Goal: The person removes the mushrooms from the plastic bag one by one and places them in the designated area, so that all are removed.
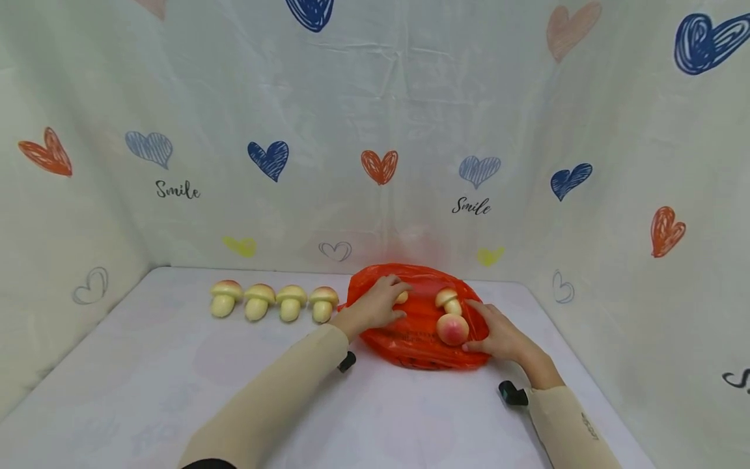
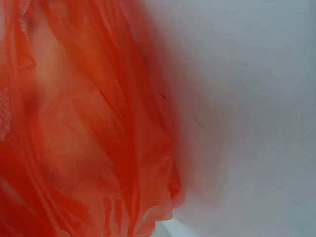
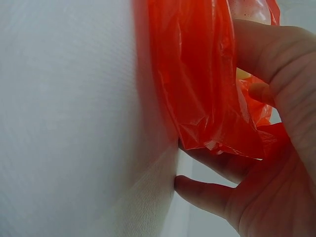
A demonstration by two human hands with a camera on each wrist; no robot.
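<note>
A red plastic bag (image 1: 410, 352) lies spread on the table with toy mushrooms on it. My left hand (image 1: 375, 306) reaches over its left part, fingers and thumb apart. A small piece of a pale mushroom (image 1: 402, 298) shows between them, the rest hidden by the hand. At the bag's right edge, my right hand (image 1: 498, 332) grips the plastic, thumb and fingers on either side of it; in the right wrist view two fingers (image 3: 205, 195) lie outside the bag. Beside this hand are a mushroom with a yellowish cap (image 1: 448, 299) and one with a pink-topped cap (image 1: 453, 329).
Several toy mushrooms (image 1: 291, 303) stand in a row on the white table (image 1: 176, 365), left of the bag. A white curtain (image 1: 328, 215) printed with hearts hangs behind and at both sides. Black wrist devices (image 1: 512, 393) sit beneath the sleeves.
</note>
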